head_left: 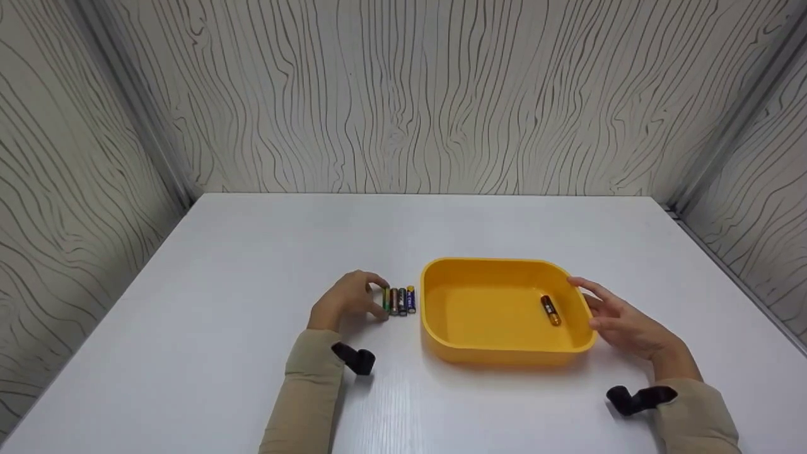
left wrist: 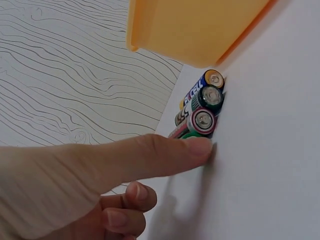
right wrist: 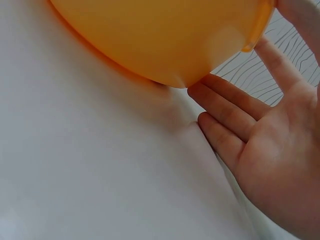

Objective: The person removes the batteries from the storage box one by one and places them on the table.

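My left hand has its thumb and index finger at the two ends of a green battery, pinching it at the left of a short row. In the left wrist view the thumb mostly hides that green battery. Beside it in the row lie a reddish-brown battery, a dark green one and a blue one with a yellow end. My right hand rests its extended fingers against the right side of a yellow plastic bin. A black-and-gold battery lies inside the bin.
The batteries and the bin stand on a white table. The row lies just left of the bin's wall. Wood-grain patterned panels rise behind the table and at both sides. A black wrist mount sits on each sleeve.
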